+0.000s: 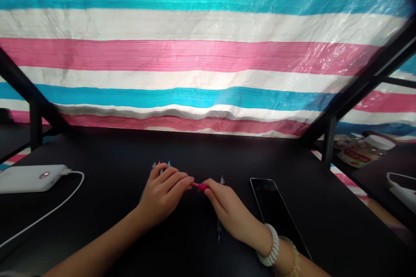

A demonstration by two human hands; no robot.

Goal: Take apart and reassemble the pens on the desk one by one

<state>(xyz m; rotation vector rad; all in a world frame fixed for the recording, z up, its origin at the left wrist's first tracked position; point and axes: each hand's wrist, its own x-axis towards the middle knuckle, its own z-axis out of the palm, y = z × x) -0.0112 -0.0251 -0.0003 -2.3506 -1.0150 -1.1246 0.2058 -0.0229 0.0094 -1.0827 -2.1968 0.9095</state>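
A small pink pen (196,185) is held level between my two hands over the black table. My left hand (165,190) grips its thinner left end, fingers closed. The thicker pink end is pinched by the fingers of my right hand (225,207), which has a white coil band on the wrist. Behind my left hand, the tips of several pens (169,163) stick out, mostly hidden. Another pen (219,229) lies on the table, partly covered by my right hand.
A black phone (276,207) lies right of my right hand. At the left is a white power bank (32,178) with a white cable (69,199). Jars (364,151) stand at far right. Black frame bars flank the black table (182,143) before a striped sheet.
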